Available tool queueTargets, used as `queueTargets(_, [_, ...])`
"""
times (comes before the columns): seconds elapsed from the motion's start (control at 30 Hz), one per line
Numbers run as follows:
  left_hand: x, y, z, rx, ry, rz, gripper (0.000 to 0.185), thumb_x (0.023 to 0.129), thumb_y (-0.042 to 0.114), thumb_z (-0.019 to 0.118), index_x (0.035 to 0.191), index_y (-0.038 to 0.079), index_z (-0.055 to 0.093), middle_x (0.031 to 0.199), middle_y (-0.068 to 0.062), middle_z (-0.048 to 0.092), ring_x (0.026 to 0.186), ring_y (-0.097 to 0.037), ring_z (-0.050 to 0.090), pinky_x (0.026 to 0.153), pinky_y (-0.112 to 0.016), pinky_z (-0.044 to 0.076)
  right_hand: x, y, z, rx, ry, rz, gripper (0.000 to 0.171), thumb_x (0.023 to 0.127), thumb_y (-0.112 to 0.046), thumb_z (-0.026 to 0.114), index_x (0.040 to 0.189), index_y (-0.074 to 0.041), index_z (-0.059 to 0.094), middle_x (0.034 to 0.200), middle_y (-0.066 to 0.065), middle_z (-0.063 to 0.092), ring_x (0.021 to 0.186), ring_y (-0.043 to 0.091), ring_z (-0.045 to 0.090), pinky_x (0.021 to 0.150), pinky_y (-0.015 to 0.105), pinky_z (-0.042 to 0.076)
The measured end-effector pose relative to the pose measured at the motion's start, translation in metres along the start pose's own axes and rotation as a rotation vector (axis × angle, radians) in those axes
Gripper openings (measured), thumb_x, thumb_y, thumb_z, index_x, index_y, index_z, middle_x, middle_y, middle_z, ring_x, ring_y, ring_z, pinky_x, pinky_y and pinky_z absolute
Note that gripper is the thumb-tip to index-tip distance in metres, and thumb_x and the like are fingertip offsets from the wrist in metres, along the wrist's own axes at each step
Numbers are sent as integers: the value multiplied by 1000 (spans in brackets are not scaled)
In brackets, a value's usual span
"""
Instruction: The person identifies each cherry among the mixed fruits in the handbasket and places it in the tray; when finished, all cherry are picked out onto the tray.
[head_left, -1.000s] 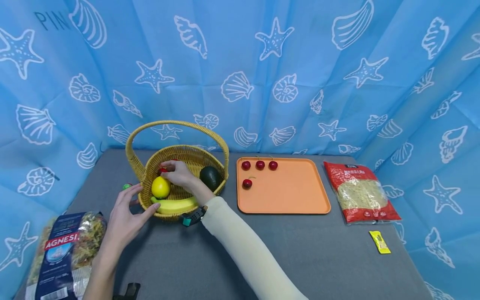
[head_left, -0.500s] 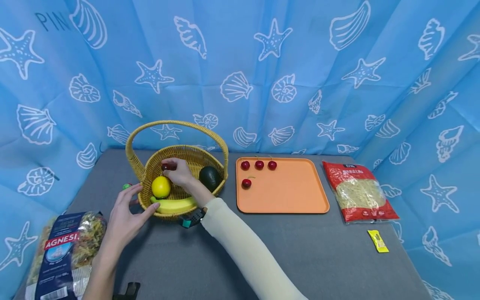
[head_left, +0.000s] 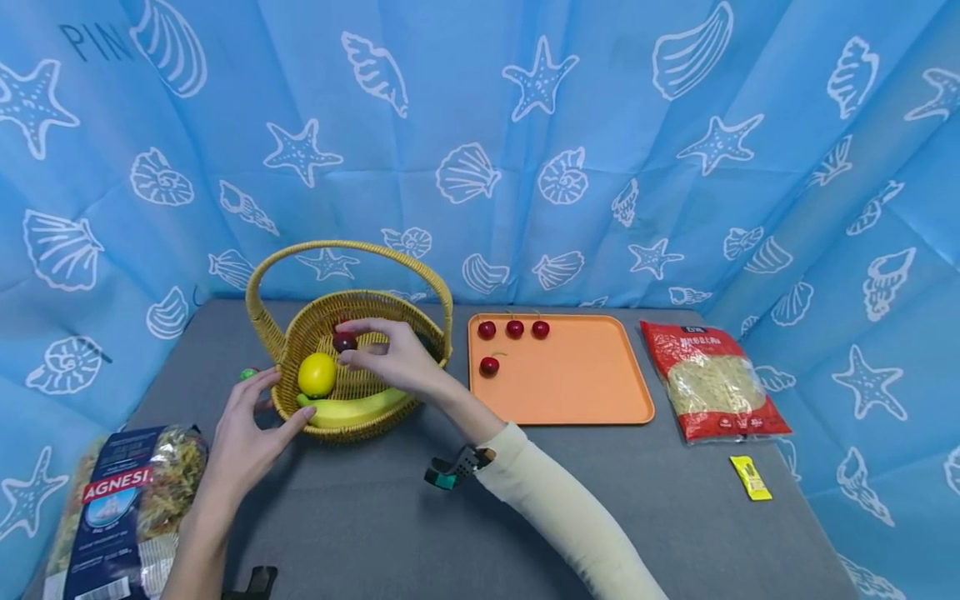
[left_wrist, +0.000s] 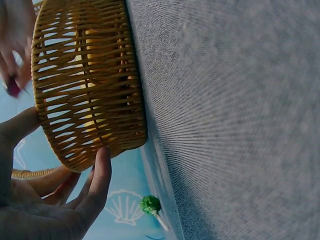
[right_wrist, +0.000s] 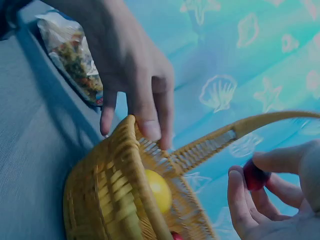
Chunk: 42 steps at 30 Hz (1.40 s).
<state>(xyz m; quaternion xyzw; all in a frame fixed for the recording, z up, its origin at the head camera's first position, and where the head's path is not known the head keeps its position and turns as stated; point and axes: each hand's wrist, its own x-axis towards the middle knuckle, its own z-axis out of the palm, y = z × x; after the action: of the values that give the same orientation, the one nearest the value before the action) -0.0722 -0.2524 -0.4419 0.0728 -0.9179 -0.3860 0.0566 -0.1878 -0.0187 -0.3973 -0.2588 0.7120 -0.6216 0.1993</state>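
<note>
A wicker basket with a tall handle stands at the left of the table. My left hand grips its left rim, also plain in the left wrist view. Between thumb and fingertips my right hand pinches a dark red cherry, held above the basket's inside. In the basket lie a yellow lemon and a banana. Behind the right hand a dark avocado is mostly hidden. Something red shows in the basket in the right wrist view, too little to identify.
Several cherries lie on an orange tray right of the basket. Farther right are a red food bag and a small yellow packet. A pasta bag lies front left; a green lollipop lies beside the basket.
My right hand has lifted the cherry from among the fruit and drawn back rightward, now covering most of the avocado. My left hand keeps its hold on the rim.
</note>
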Motion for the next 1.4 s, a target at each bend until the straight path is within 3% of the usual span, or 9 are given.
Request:
queueTargets(0.17, [0, 1, 0, 3, 16, 6, 84, 99, 38, 81, 161, -4, 43, 167, -31, 37, 131, -53, 57, 107, -73, 51, -46, -10, -35, -98, -56, -140, 42, 102, -6, 73, 144, -3, 66, 139, 16, 66, 101, 9, 72, 89, 21, 64])
queueTargets(0.3, [-1, 1, 1, 2, 26, 17, 82, 99, 36, 81, 160, -5, 44, 167, -31, 37, 131, -53, 57, 107, -72, 51, -84, -8, -68, -157, -46, -191, 41, 99, -1, 74, 140, -3, 68, 132, 15, 65, 102, 12, 70, 90, 24, 64])
queueTargets(0.53, [-2, 2, 0, -5, 31, 28, 82, 99, 36, 81, 160, -5, 44, 167, -31, 37, 132, -53, 56, 107, -71, 51, -129, 24, -128, -278, 118, -132, 40, 100, -4, 75, 139, -7, 69, 134, 16, 66, 104, 26, 75, 91, 27, 67])
queueTargets(0.67, [-2, 2, -1, -7, 25, 25, 83, 100, 37, 81, 160, -5, 44, 167, -32, 37, 132, -53, 56, 107, -71, 50, -133, 54, -153, -402, 266, -44, 38, 101, -4, 75, 138, -2, 70, 133, 20, 66, 103, 31, 76, 91, 30, 68])
queueTargets(0.77, [-2, 2, -1, -3, 17, 17, 84, 100, 39, 80, 161, -5, 43, 168, -31, 36, 132, -53, 56, 107, -71, 50, -131, 75, -163, -505, 323, 12, 37, 99, -2, 77, 136, 2, 70, 131, 23, 67, 102, 33, 77, 90, 37, 69])
queueTargets(0.83, [-2, 2, -1, 0, 15, 14, 84, 100, 40, 80, 161, -5, 43, 168, -31, 36, 133, -53, 56, 108, -71, 50, -130, 85, -167, -566, 327, 40, 37, 99, -3, 78, 135, 3, 70, 128, 24, 68, 100, 32, 77, 88, 38, 69])
queueTargets(0.97, [-2, 2, 0, -4, 14, 18, 84, 100, 39, 80, 160, -6, 43, 168, -32, 36, 133, -52, 55, 108, -70, 50, -126, 100, -171, -621, 318, 80, 37, 98, -6, 79, 133, 3, 70, 121, 22, 70, 93, 23, 73, 80, 27, 63])
queueTargets(1.13, [-2, 0, 0, -12, 17, 26, 83, 100, 38, 80, 160, -6, 44, 167, -32, 36, 134, -52, 54, 109, -70, 50, -122, 103, -171, -619, 309, 126, 37, 99, -9, 79, 134, 0, 70, 121, 19, 69, 88, 18, 67, 76, 23, 55])
queueTargets(1.4, [-1, -1, 1, -10, 22, 21, 84, 99, 39, 81, 160, -5, 44, 167, -31, 37, 133, -53, 55, 109, -71, 50, -123, 101, -170, -610, 297, 126, 47, 98, -10, 81, 140, 1, 65, 126, 20, 67, 88, 19, 63, 75, 22, 54])
